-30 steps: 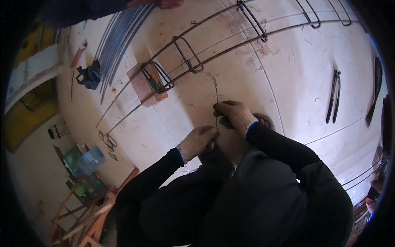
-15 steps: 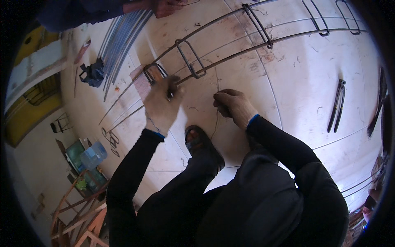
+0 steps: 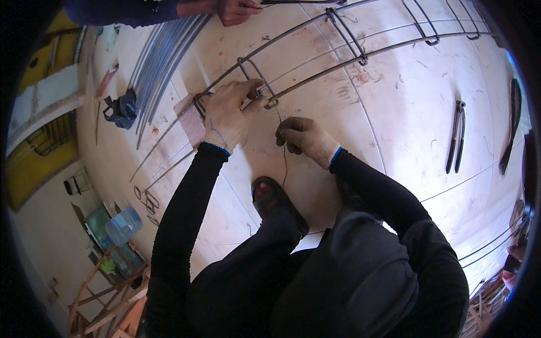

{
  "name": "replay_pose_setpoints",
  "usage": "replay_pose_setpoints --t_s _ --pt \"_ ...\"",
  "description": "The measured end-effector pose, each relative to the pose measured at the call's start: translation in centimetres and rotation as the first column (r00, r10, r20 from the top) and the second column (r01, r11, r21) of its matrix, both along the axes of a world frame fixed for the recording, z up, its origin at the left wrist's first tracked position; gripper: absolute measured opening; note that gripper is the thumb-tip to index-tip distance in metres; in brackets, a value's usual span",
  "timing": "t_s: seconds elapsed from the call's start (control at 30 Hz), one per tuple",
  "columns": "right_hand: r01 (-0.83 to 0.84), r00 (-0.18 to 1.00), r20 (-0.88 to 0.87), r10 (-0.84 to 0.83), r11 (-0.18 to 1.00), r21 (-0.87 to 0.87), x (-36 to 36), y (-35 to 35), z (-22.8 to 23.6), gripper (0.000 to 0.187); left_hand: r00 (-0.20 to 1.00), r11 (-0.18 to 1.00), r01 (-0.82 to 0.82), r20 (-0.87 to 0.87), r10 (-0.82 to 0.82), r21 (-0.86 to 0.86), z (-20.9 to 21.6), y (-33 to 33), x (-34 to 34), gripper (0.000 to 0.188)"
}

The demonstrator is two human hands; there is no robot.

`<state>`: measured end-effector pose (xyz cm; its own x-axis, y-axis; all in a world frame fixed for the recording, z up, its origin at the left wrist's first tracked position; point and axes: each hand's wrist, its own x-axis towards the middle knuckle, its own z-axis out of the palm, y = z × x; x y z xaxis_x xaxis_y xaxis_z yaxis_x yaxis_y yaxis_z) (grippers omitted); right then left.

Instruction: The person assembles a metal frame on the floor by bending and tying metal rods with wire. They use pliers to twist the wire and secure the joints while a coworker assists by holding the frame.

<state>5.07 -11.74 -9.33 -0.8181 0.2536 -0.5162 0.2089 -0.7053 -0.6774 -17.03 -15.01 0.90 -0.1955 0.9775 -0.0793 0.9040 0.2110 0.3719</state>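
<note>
A long steel rebar cage (image 3: 321, 73) lies across the floor, with bent stirrups along its bars. My left hand (image 3: 228, 115), in a pale glove with dark fingertips, is on the cage's near end. Its fingers and thumb close around a stirrup (image 3: 260, 76) close to the lower bar; the palm hides part of that bar. My right hand (image 3: 310, 139), gloved too, is just right of it and below the cage. Those fingers are pinched on a thin tie wire (image 3: 285, 166), which trails down toward my sandalled foot (image 3: 276, 200).
Pincers (image 3: 456, 138) and a wire bundle (image 3: 511, 127) lie at right. Steel rods (image 3: 169, 67) and a black plastic bag (image 3: 121, 110) are at upper left. Another person's hand (image 3: 234, 11) works at the top. Loose stirrups (image 3: 149, 203) and a water jug (image 3: 123, 225) sit at left.
My left hand has moved along the cage from the end stirrup to the following one and closed on it. My right hand has come a little left with the wire.
</note>
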Motion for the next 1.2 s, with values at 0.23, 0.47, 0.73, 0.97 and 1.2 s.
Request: replay_pose_setpoints --t_s 0.23,0.47,0.73,0.97,1.2 --pt "-0.051 0.995 0.099 0.018 0.941 0.335 0.1 0.1 0.1 0.029 0.998 0.998 0.051 0.043 -0.052 0.030 -0.7 0.3 -0.8 0.023" --pt "-0.009 0.987 0.140 -0.084 0.830 0.557 -0.5 -1.6 -0.9 0.032 0.994 0.983 -0.105 -0.004 0.106 0.152 -1.7 -0.9 1.2 0.020" --pt "0.058 0.992 0.067 -0.107 0.861 0.506 -1.5 -0.9 7.1 0.032 0.964 0.967 -0.256 0.076 0.255 -0.001 -1.6 -1.1 1.2 0.027" --pt "0.105 0.977 0.060 -0.203 0.712 0.694 -5.0 -2.9 6.5 0.028 0.905 0.906 -0.315 0.199 0.376 -0.282 2.6 0.7 1.8 0.028" --pt "-0.167 0.963 0.259 -0.073 0.589 0.790 -8.2 -3.8 5.6 0.026 0.995 0.971 -0.077 -0.085 0.059 -0.227 3.8 1.0 2.0 0.029"
